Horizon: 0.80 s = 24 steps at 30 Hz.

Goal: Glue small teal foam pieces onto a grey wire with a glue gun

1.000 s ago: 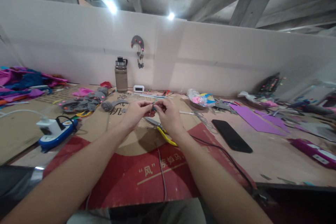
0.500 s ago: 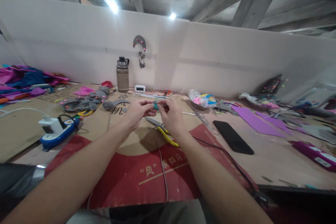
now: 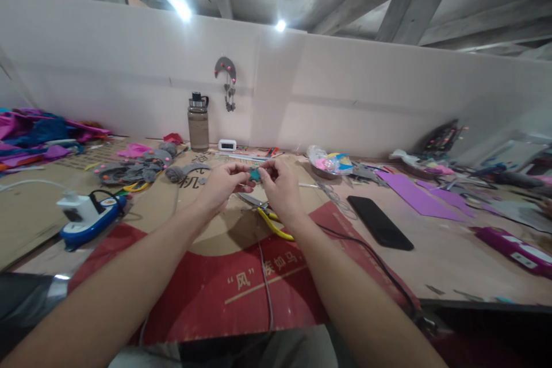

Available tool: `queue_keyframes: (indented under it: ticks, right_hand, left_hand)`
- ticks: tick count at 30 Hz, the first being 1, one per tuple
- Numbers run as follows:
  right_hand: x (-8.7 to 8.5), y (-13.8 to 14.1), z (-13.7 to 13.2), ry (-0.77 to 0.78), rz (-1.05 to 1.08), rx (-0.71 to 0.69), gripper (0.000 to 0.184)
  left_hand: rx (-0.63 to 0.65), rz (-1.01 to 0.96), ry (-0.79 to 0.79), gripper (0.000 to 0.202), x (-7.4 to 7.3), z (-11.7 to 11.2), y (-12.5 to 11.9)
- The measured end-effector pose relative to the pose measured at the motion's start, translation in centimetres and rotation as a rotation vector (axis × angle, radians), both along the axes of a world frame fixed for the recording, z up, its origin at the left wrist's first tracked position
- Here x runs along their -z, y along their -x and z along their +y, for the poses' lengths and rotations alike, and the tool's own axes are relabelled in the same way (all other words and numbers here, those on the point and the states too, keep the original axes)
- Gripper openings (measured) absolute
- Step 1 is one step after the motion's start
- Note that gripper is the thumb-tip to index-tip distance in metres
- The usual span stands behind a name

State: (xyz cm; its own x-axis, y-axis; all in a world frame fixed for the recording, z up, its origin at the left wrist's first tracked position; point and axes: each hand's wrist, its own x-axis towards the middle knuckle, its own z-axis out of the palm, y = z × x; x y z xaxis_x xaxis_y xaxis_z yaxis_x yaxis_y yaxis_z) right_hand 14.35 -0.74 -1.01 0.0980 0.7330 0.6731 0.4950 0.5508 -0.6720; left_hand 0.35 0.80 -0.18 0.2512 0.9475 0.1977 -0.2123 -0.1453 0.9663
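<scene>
A small teal piece (image 3: 255, 174), perhaps felt, is pinched between my two hands above the cardboard. My left hand (image 3: 224, 185) grips its left side with thumb and fingers closed. On the other side, my right hand (image 3: 278, 187) holds it between thumb and forefinger. Scissors with yellow handles (image 3: 275, 226) lie just below my hands, partly covered by my right wrist. The red and brown cardboard sheet (image 3: 202, 293) spreads under both forearms. A grey felt crescent (image 3: 190, 170) rests left of my left hand.
Left are a blue power strip (image 3: 92, 224) with a white plug and grey felt pieces (image 3: 138, 169). A water bottle (image 3: 198, 126) stands by the wall. Right are a black phone (image 3: 379, 222), purple sheets (image 3: 416, 195), a bowl of pink bits (image 3: 330, 165) and a magenta device (image 3: 515, 250).
The teal piece shows more of its surface between my fingertips. Both hands stay in nearly the same place, and the whole view has shifted slightly.
</scene>
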Motion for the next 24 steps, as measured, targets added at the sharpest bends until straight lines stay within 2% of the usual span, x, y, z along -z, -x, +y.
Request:
queue_keyframes:
  ticks: [9, 15, 20, 24]
  right_hand:
    - [-0.16, 0.21, 0.03, 0.141, 0.184, -0.088, 0.015]
    - [-0.08, 0.41, 0.07, 0.201, 0.215, -0.125, 0.019]
    - [-0.17, 0.43, -0.2, 0.122, 0.198, -0.134, 0.019]
    - [-0.17, 0.32, -0.35, 0.049, 0.074, -0.098, 0.013]
  left_hand:
    - [0.023, 0.015, -0.05, 0.022, -0.02, -0.16, -0.08]
    - [0.016, 0.072, -0.121, 0.021, -0.14, -0.32, -0.2]
    - [-0.006, 0.1, -0.14, 0.018, -0.35, -0.6, -0.36]
    - [-0.033, 0.128, -0.172, 0.018, -0.4, -0.66, -0.31]
